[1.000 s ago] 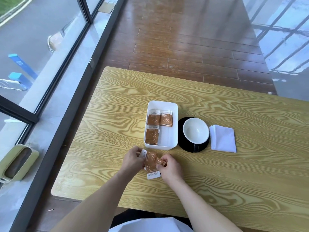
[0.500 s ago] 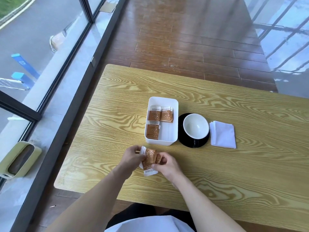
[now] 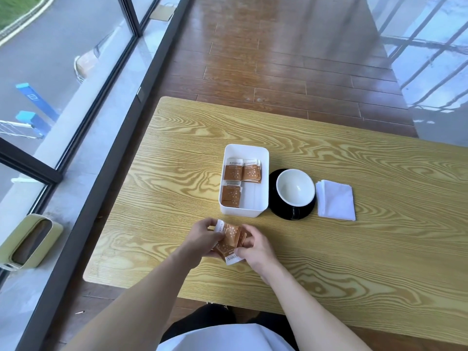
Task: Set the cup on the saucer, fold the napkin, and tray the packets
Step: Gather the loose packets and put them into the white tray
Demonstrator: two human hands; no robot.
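A white tray (image 3: pixel 263 163) stands mid-table with several brown and white packets (image 3: pixel 232 171) lying inside. To its right a white cup (image 3: pixel 295 187) sits on a black saucer (image 3: pixel 291 212). A folded white napkin (image 3: pixel 335 200) lies right of the saucer. Just in front of the tray, my left hand (image 3: pixel 202 240) and my right hand (image 3: pixel 257 245) together pinch a small bunch of brown packets (image 3: pixel 229 240) just above the tabletop. The fingers cover part of the bunch.
The wooden table (image 3: pixel 354 262) ends at its left edge near a glass wall with a dark frame (image 3: pixel 101 158). A green bin (image 3: pixel 27 241) stands on the floor at the left. Wooden floor lies beyond the table.
Both hands have kept hold of the packet bunch and shuffled it slightly between the fingers, staying in front of the tray. Nothing else has moved.
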